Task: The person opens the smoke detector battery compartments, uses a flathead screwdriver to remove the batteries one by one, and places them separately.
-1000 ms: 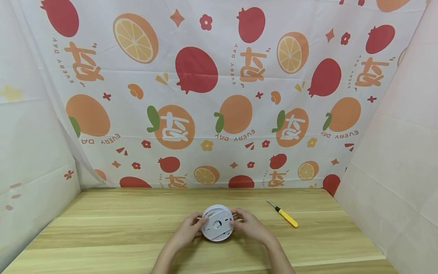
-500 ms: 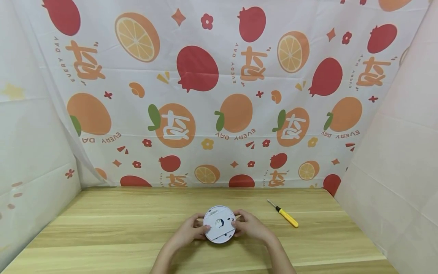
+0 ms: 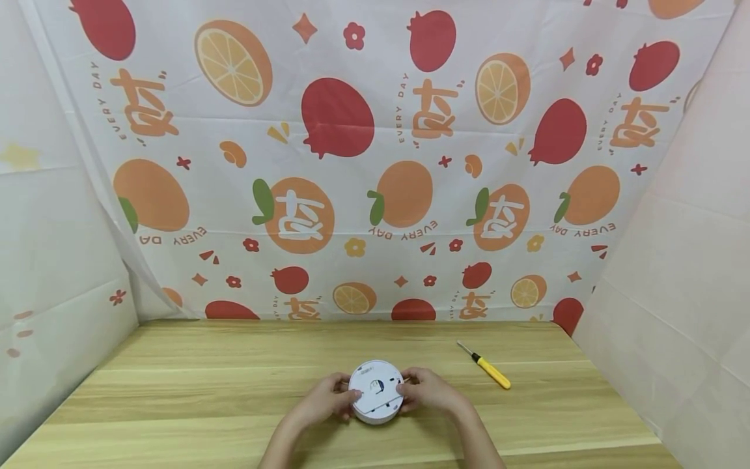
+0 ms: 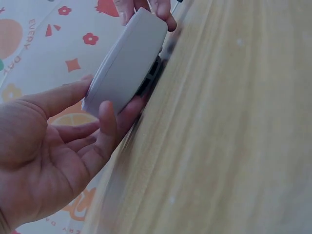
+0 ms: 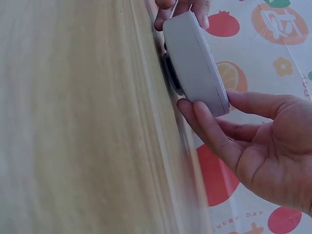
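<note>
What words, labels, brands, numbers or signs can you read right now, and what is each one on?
"EVERY DAY": repeated on the fruit-patterned cloth, some sideways, some curved.
Stylised characters in orange or white, same cloth: I can't read them with certainty.
Small print on the white round device: too small to read.
Yellow-handled screwdriver: no lettering visible.

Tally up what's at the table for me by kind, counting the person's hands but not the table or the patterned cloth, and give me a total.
Round white device: 1, held between both hands
Yellow-handled screwdriver: 1, lying on the table
Hands: 2, the left hand and the right hand
Total: 4
</note>
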`<state>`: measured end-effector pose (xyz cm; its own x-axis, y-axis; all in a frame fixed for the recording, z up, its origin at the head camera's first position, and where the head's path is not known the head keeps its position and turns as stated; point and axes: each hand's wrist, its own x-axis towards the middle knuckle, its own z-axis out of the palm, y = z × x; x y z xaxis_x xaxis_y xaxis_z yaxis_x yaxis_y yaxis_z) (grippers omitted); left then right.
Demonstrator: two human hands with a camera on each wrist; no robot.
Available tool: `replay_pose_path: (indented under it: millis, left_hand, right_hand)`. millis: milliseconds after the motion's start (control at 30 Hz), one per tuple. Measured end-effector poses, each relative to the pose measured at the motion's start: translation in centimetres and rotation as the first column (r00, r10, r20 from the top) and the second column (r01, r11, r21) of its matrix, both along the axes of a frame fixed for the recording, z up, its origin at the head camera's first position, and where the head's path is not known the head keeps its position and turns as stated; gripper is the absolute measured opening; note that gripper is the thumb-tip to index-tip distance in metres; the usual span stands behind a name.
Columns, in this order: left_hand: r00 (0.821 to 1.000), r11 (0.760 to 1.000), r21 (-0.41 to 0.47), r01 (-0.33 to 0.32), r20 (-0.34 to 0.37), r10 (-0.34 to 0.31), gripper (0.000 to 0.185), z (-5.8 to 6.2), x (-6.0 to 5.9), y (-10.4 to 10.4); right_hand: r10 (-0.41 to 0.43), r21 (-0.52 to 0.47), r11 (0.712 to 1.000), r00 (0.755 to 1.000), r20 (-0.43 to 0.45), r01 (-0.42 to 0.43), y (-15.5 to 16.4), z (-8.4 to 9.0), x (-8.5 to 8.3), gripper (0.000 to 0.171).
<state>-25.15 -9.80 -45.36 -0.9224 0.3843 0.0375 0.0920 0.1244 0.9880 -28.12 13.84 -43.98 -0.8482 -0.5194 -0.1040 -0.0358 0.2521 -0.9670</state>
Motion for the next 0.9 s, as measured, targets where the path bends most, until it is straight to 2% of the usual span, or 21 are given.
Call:
replay_pose_path:
  millis: [167,367,533,667,900]
  left_hand:
    - [1.000,1.000,-0.011,0.004,0.010,-0.004,0.045,0.15,0.04,-0.06]
    - [1.000,0.996,-0.092,0.000,0.026,0.003,0.049,0.61,0.44,-0.48]
    - [0.997,0.989,-0.132,-0.072,-0.002,0.072,0.051,0.78,0.45,-0.56]
    - [0.993,0.986,-0.116,-0.118,-0.037,0.115,0.052,0.80,0.28,-0.45]
    - [0.993,0.993,-0.056,-0.100,-0.068,0.096,0.050,0.78,0.12,-0.13]
  right_hand:
    - [-0.010,-0.003,1.000,1.000,0.012,0.010,-0.16,0.15,-0.04,0.036]
    - [-0.020,-0.030,0.999,0.999,0.031,0.021,-0.25,0.22,-0.04,0.037]
    - [-0.018,-0.025,1.000,0.999,0.034,0.019,-0.24,0.33,0.24,0.039]
    - [-0.016,0.000,1.000,0.999,0.029,0.016,-0.10,0.50,0.43,0.041]
    - [-0.013,0.045,0.999,0.997,0.073,0.010,0.17,0.67,0.51,0.047]
